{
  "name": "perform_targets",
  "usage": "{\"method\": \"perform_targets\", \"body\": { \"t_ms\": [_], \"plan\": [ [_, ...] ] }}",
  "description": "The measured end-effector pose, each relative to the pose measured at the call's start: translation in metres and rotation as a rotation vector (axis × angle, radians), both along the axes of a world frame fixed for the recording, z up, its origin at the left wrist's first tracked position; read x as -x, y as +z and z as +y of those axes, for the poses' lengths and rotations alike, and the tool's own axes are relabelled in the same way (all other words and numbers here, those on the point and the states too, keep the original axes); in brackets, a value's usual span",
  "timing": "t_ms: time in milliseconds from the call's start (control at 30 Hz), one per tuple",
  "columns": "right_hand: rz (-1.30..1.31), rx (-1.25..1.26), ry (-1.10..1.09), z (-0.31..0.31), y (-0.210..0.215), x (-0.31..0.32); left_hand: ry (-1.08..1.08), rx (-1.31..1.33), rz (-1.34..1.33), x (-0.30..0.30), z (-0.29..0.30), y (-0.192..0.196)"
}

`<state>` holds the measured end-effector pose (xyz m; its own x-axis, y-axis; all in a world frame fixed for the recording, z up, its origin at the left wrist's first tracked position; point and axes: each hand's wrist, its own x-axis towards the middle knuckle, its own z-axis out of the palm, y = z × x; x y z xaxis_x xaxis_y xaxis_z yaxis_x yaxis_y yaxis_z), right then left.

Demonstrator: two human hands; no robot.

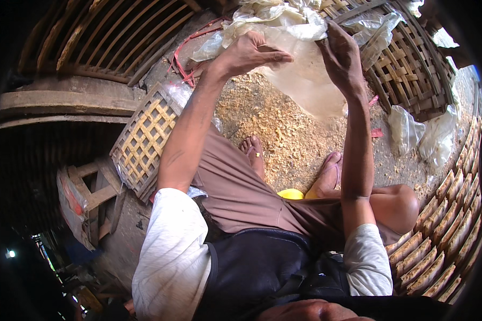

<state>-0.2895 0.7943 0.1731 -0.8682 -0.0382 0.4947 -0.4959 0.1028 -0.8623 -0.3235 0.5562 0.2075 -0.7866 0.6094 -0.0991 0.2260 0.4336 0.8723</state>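
A thin, cloudy plastic sheet [313, 88] hangs between my two raised hands, over the heap of crumbly tan bits. My left hand [251, 55] pinches its left side, with thumb and fingers pressed together. At the upper right, my right hand [341, 60] has its fingers bent down over the sheet's other side; the fingertips are partly hidden. Just beyond both hands lies a crumpled pile of whitish plastic [276, 21], close to the sheet's top edge. Where the sheet ends and the pile begins is hard to see.
Tan crumbs [276, 120] cover the floor around my feet. A woven bamboo tray [147, 140] leans at my left by a wooden stool [91, 195]. Large woven basketry [407, 69] stands far right, near loose plastic bags [436, 134]. Slatted racks [439, 235] line the right.
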Motion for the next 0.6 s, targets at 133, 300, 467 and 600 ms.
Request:
{"method": "perform_targets", "body": {
  "t_ms": [133, 300, 467, 600],
  "plan": [
    [-0.044, -0.070, -0.065, -0.001, 0.016, -0.009, -0.071, 0.243, 0.055, 0.015, -0.025, -0.008],
    [-0.016, -0.091, -0.058, 0.000, 0.012, -0.007, -0.018, 0.148, -0.010, 0.006, -0.018, 0.001],
    [0.004, 0.010, -0.110, 0.013, 0.004, 0.000, 0.021, 0.279, -0.018, 0.029, -0.032, -0.024],
    [-0.021, 0.066, -0.173, 0.018, 0.011, -0.001, -0.026, 0.433, 0.075, 0.031, -0.053, -0.029]
  ]
}}
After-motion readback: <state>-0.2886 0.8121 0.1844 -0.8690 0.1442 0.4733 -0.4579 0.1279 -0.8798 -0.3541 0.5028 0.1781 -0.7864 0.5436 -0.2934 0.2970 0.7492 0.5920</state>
